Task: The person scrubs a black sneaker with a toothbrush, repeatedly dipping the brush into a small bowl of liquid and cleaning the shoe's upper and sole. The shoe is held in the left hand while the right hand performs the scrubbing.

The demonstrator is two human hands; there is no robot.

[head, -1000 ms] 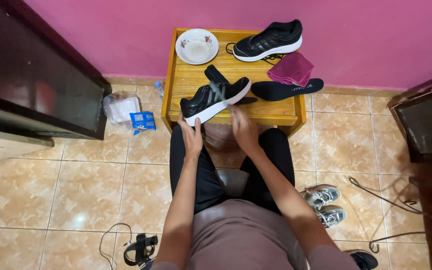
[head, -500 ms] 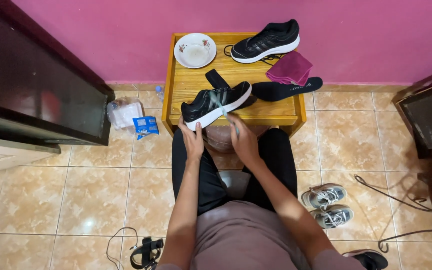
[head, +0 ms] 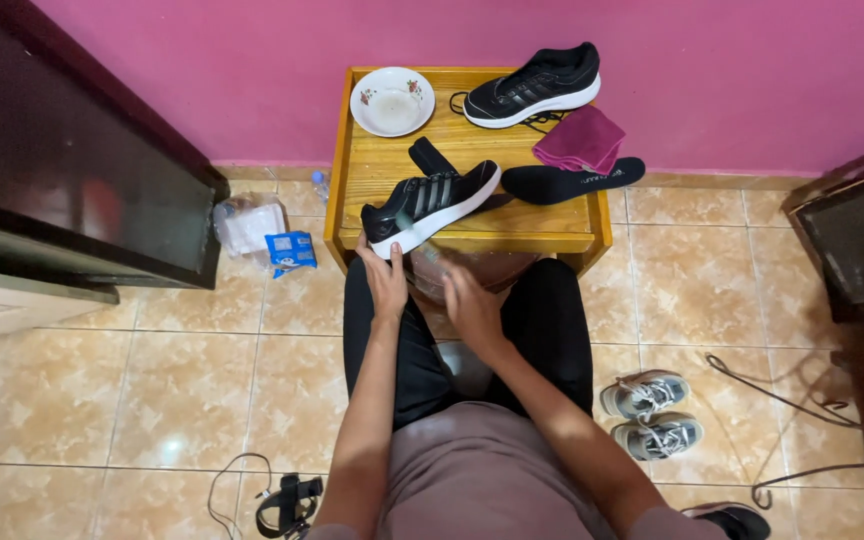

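A black sneaker with a white sole lies tilted over the front edge of a small yellow wooden table. My left hand grips its toe from below. My right hand hovers just below the table edge, above my lap, blurred and apart from the shoe; I cannot tell if it holds anything. The matching sneaker stands at the table's far right. A black insole and a second dark insole lie beside the near shoe.
A white bowl and a folded magenta cloth sit on the table. Dark cabinets stand at the left and right. On the tiled floor are a blue packet, grey sneakers, a strap with cable and cords.
My right hand has drawn back from the sneaker toward my lap. The left hand stays at the shoe's toe, and the shoe has barely moved.
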